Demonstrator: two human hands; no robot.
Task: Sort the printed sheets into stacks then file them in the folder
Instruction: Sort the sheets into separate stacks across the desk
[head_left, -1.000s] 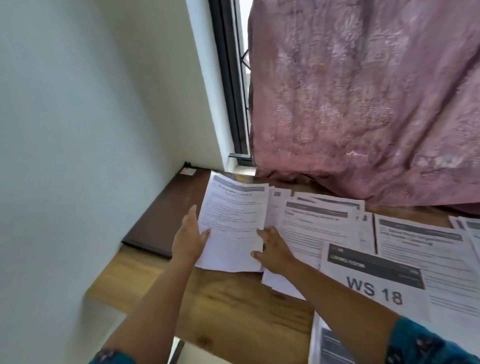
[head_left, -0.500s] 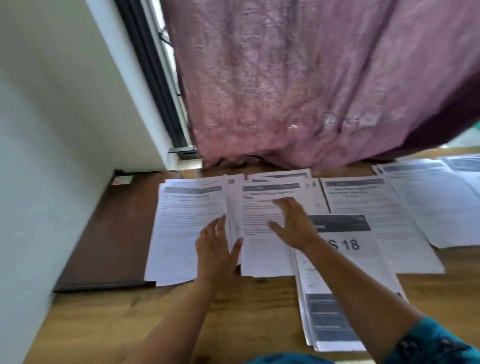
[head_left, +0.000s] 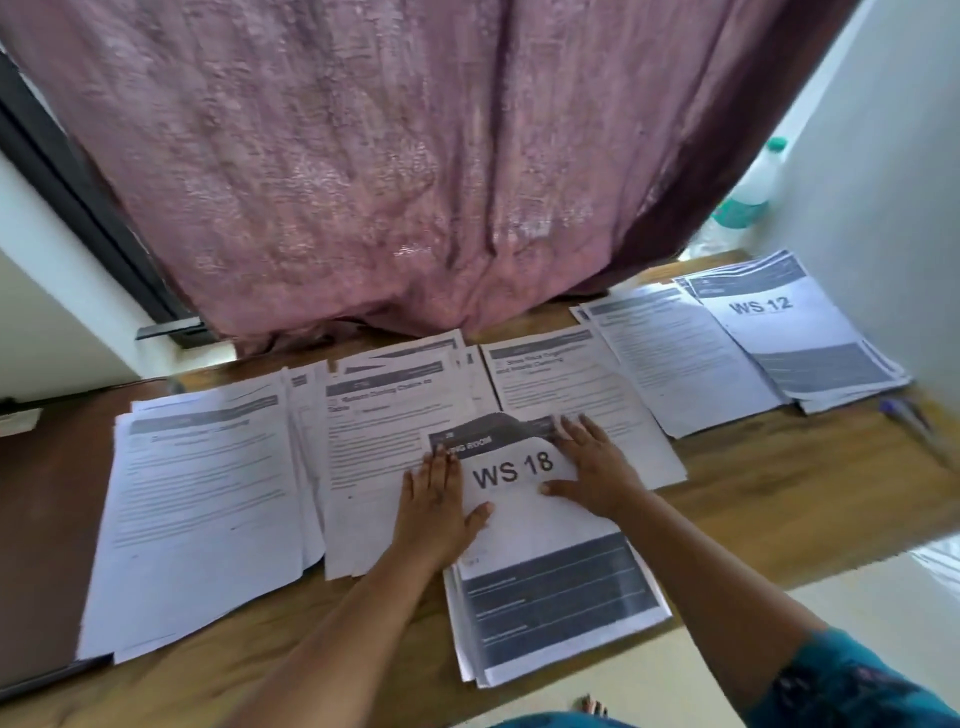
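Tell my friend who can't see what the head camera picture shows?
Two hands, the left hand and the right hand, rest flat on a paper stack labelled WS 18 on a wooden table. More printed stacks, one marked WS 12, line up below a pink curtain.

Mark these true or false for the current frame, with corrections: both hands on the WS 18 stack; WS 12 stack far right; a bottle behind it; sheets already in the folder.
1. Both the left hand and right hand rest flat on the WS 18 stack. True.
2. The WS 12 stack lies at the far left. False: far right.
3. A bottle stands behind it. True.
4. The sheets are filed in the folder. False: it lies shut, stacks outside.
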